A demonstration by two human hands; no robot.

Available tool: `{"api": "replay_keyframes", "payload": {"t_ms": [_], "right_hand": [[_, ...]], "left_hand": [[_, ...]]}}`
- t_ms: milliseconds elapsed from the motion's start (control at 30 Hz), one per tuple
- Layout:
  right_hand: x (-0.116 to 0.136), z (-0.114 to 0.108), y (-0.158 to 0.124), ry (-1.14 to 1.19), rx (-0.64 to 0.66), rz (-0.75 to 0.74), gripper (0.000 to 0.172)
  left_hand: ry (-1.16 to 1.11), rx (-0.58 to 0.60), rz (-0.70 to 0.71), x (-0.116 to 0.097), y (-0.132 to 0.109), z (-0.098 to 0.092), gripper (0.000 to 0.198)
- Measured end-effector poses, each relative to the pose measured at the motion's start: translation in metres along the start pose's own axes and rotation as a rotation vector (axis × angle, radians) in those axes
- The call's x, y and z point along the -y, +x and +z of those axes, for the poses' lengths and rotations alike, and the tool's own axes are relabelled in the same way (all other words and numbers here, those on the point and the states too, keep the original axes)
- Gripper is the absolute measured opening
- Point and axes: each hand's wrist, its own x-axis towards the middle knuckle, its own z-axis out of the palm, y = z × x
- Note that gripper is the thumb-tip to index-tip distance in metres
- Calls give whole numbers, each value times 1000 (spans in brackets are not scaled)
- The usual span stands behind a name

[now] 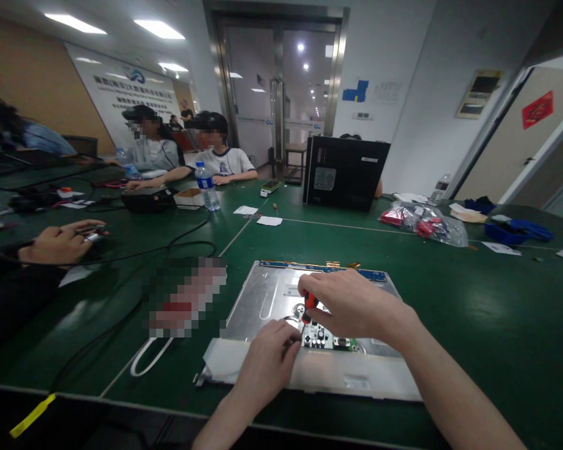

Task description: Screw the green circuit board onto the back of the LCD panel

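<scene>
My right hand (351, 303) grips a screwdriver (310, 301) by its orange and black handle, with the shaft slanting down. Beneath it lies an opened flat display panel (244, 306), metal back upward, with a green circuit board (321, 337) near its front. Close to the screwdriver's tip, my left hand (272, 353) has thumb and fingers drawn together; what they pinch, if anything, is hidden. A pale strip (319, 369) runs along the panel's near edge, partly under my left wrist. The exact spot the tip touches cannot be made out.
A blurred-out reddish item with a white cord loop (145, 365) lies left of the panel. Another person's hand (63, 242) is at far left. Farther back stand a water bottle (207, 187), a black computer case (342, 172) and bagged red items (425, 224). Black cables cross the table.
</scene>
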Motion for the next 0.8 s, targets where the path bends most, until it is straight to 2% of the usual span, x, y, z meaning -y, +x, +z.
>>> {"api": "replay_keyframes", "payload": {"t_ms": [167,333,500,800], "right_hand": [[-1,2,3,4,16,32,23],[1,3,4,-7,-11,8,20],[3,-1,2,4,20,-23,18],[0,1,3,-28,2,36,20]], "left_hand": [[5,-7,25,1,0,1,13],[9,-15,26,1,0,0,14],[17,-18,32,1,0,1,13],[6,-17,22,0,-1,0,21]]}}
